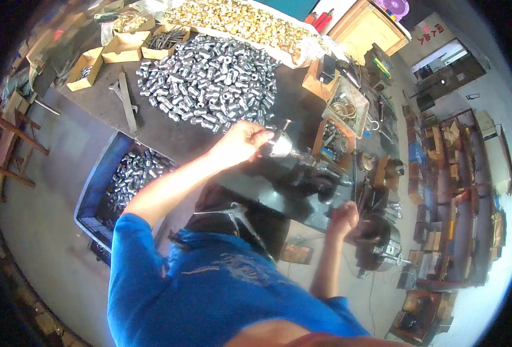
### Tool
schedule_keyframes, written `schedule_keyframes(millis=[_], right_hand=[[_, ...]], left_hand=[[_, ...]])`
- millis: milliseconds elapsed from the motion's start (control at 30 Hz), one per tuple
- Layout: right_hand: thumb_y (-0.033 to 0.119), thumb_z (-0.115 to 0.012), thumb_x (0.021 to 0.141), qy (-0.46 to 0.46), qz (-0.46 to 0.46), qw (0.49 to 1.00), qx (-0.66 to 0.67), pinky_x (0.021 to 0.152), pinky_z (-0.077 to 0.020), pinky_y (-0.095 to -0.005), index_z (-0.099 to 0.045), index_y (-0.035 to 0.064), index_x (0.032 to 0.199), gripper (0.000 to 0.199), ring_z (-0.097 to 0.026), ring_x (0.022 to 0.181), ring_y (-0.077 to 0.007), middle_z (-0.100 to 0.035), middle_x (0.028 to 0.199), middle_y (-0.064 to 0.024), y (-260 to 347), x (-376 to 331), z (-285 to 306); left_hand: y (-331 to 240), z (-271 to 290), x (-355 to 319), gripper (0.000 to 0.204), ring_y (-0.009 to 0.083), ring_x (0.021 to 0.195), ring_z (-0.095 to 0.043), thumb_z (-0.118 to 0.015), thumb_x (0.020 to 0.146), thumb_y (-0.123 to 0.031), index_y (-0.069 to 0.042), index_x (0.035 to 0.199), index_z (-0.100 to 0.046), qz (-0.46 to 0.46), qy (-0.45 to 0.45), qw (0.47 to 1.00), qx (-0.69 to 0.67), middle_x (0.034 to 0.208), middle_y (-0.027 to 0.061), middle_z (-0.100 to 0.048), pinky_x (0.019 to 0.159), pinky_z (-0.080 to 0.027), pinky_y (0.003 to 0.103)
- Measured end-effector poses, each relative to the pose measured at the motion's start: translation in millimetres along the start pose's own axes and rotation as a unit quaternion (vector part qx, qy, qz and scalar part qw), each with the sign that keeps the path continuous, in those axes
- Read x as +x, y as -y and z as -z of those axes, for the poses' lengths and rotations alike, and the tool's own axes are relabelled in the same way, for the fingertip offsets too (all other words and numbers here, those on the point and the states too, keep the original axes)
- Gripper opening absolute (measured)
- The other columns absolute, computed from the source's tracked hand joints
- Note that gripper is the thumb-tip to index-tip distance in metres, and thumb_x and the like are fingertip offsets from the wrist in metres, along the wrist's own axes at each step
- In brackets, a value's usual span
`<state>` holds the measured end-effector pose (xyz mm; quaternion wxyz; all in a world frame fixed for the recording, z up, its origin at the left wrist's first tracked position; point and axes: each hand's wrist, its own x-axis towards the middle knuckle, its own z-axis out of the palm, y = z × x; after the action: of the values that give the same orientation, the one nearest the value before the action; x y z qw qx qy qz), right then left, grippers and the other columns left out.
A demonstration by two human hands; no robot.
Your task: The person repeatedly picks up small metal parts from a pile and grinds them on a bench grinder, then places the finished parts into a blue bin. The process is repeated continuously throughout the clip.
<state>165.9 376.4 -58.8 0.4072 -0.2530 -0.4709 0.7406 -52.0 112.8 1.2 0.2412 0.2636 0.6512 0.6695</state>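
My left hand (245, 141) is closed in a pinch against the front of a bright metal chuck (280, 147) on a small bench machine. Whatever the fingertips hold is hidden. A short rod with a knob (287, 124) sticks up from the chuck. Farther right and nearer to me, my right hand (344, 218) is curled into a fist beside the dark machine body (319, 184); anything inside it cannot be made out. Just beyond my left hand, a large heap of silvery metal fittings (209, 81) covers the dark workbench (102, 107).
A blue bin (91, 182) of similar fittings stands at left below the bench edge. Brassy parts (238, 20) lie at the back. A flat metal bar (127, 101) and cardboard trays (123, 47) sit at far left. A round motor (377, 243) and shelves (458, 202) are at right.
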Motion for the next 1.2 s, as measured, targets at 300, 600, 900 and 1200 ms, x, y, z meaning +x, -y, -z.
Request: schedule_keyframes(millis=[300, 600, 900, 1200], right_hand=[[0.016, -0.048, 0.085, -0.004, 0.005, 1.000, -0.018, 0.039, -0.0207, -0.0198, -0.050, 0.0052, 0.073, 0.016, -0.030, 0.046, -0.0053, -0.038, 0.058, 0.0025, -15.9, 11.2, 0.3], [0.017, -0.044, 0.089, -0.008, 0.013, 0.999, -0.052, 0.039, -0.0210, -0.0195, -0.048, 0.0059, 0.073, 0.020, -0.029, 0.046, -0.0043, -0.039, 0.060, 0.0028, 7.2, -8.1, -7.4], [0.018, -0.046, 0.089, -0.002, 0.010, 0.999, -0.031, 0.039, -0.0206, -0.0196, -0.050, 0.0045, 0.074, 0.020, -0.029, 0.046, -0.0048, -0.037, 0.057, 0.0031, -11.6, 8.3, -3.3], [0.014, -0.046, 0.085, -0.062, -0.001, 0.996, -0.059, 0.039, -0.0211, -0.0192, -0.050, 0.0054, 0.073, 0.015, -0.030, 0.047, -0.0046, -0.039, 0.059, 0.0024, 12.2, -10.0, -19.2]], left_hand=[[-4.6, -4.1, -2.6, 0.026, 0.0077, 0.047, -0.051, -0.051, 0.091, -0.019, 0.003, 0.082, -0.060, 0.001, -0.031, 1.000, -0.005, 0.061, 0.0038, -0.055, 0.041, -0.039, 0.022], [7.4, 5.3, 1.6, 0.022, 0.0136, 0.062, -0.060, -0.050, 0.091, -0.012, 0.007, 0.084, -0.059, -0.054, 0.054, 0.990, -0.122, 0.069, 0.0093, -0.059, 0.056, -0.049, 0.027], [15.6, -5.8, -0.3, 0.042, 0.0074, 0.036, -0.045, -0.050, 0.091, -0.032, 0.001, 0.067, -0.058, -0.039, -0.106, 0.990, 0.085, 0.055, 0.0051, -0.054, 0.032, -0.034, 0.021], [6.9, 2.1, 2.7, 0.019, 0.0101, 0.060, -0.057, -0.051, 0.091, -0.012, 0.005, 0.087, -0.058, -0.046, 0.028, 0.998, -0.038, 0.071, 0.0055, -0.058, 0.056, -0.048, 0.025]])
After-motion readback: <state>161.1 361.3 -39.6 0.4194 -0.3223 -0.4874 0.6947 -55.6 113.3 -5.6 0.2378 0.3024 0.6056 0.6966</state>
